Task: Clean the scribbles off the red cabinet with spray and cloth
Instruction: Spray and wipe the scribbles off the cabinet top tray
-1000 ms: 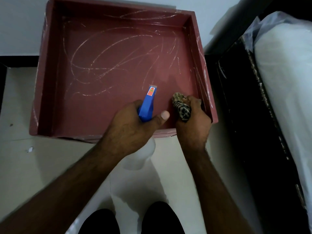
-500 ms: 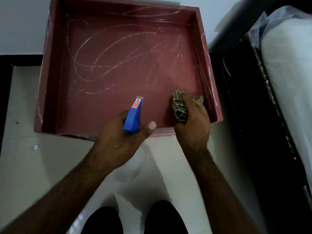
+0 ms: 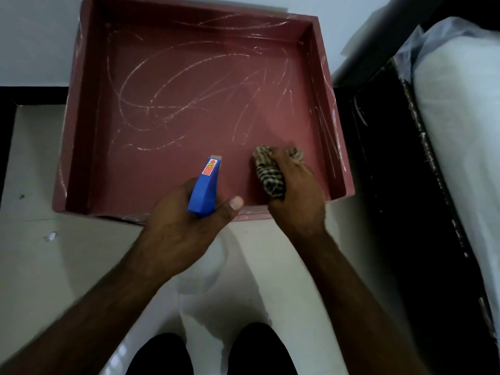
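Note:
The red cabinet point(image 3: 89, 117) lies open side up on the floor, its inner panel covered with white scribbles point(image 3: 189, 98). My left hand point(image 3: 184, 228) grips a spray bottle with a blue trigger head point(image 3: 206, 186); the nozzle points over the cabinet's front inner area, and the clear bottle body point(image 3: 203, 269) hangs below my palm. My right hand point(image 3: 295, 193) is closed around a bunched checked cloth point(image 3: 267, 171), which is over the inner panel near the front right corner.
A pale tiled floor point(image 3: 40, 266) surrounds the cabinet. A dark frame point(image 3: 405, 185) with a plastic-wrapped white mattress point(image 3: 460, 117) runs along the right. My dark shoes point(image 3: 213, 353) are at the bottom centre. A white wall point(image 3: 35, 36) is behind the cabinet.
The spray bottle in my left hand dropped back and left toward the cabinet's front edge. My right hand with the cloth stayed near the front right corner.

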`<action>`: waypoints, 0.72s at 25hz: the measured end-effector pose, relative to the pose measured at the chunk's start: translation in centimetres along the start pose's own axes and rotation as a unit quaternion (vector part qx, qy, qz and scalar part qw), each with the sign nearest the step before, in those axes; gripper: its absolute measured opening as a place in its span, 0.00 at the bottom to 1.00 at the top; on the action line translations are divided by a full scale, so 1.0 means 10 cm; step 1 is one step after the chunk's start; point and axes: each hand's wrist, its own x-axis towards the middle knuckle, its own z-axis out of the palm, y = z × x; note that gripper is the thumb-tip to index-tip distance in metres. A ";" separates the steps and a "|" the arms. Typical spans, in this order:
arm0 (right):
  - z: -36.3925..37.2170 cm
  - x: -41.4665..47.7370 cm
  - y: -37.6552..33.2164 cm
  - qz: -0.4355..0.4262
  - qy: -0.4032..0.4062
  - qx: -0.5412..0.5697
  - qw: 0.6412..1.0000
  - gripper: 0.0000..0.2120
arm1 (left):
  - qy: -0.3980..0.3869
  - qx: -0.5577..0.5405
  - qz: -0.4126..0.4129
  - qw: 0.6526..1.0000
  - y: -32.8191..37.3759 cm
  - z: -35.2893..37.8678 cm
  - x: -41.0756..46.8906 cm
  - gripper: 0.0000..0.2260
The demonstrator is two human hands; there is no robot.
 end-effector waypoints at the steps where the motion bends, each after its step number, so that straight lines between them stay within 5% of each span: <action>1: -0.03 0.03 0.05 0.018 0.010 0.000 1.000 0.41 | -0.001 -0.003 0.000 1.000 0.00 0.00 0.00 0.26; 5: 0.02 0.16 0.03 0.091 0.069 0.044 0.992 0.41 | -0.010 0.004 -0.013 1.000 -0.03 0.00 -0.03 0.27; 10: 0.07 0.02 0.02 -0.064 -0.018 0.021 0.998 0.40 | 0.002 0.000 -0.040 0.999 -0.12 -0.11 -0.04 0.28; 18: 0.15 0.58 -0.20 -0.051 -0.021 0.026 0.998 0.41 | 0.032 -0.018 -0.045 0.998 -0.19 -0.21 -0.04 0.26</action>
